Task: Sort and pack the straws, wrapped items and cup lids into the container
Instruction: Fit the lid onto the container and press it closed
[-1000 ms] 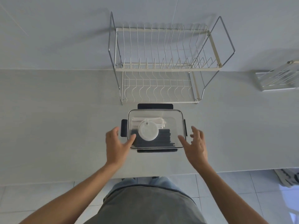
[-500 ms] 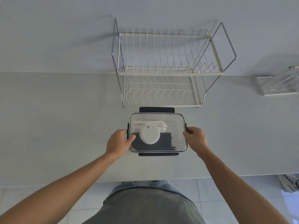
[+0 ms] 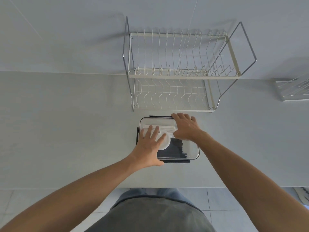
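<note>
A clear rectangular container [image 3: 194,152] with a transparent lid and black side clasps sits on the counter in front of me. Through the lid I see a round white cup lid [image 3: 164,144], white wrapped items [image 3: 167,128] along the far side and black straws [image 3: 173,149] along the near side. My left hand [image 3: 149,145] lies flat on the lid's left half, fingers spread and straight. My right hand [image 3: 184,127] reaches across the lid, its fingers curled over the far black clasp [image 3: 160,116] at the back edge.
A two-tier white wire dish rack [image 3: 180,72] stands right behind the container against the wall. A second small rack [image 3: 294,89] sits at the far right. The counter's front edge [image 3: 66,187] runs just below my forearms, with tiled floor beneath.
Both hands left the container's side clasps. My left hand moved onto the lid and flattened. My right hand moved up to the far clasp.
</note>
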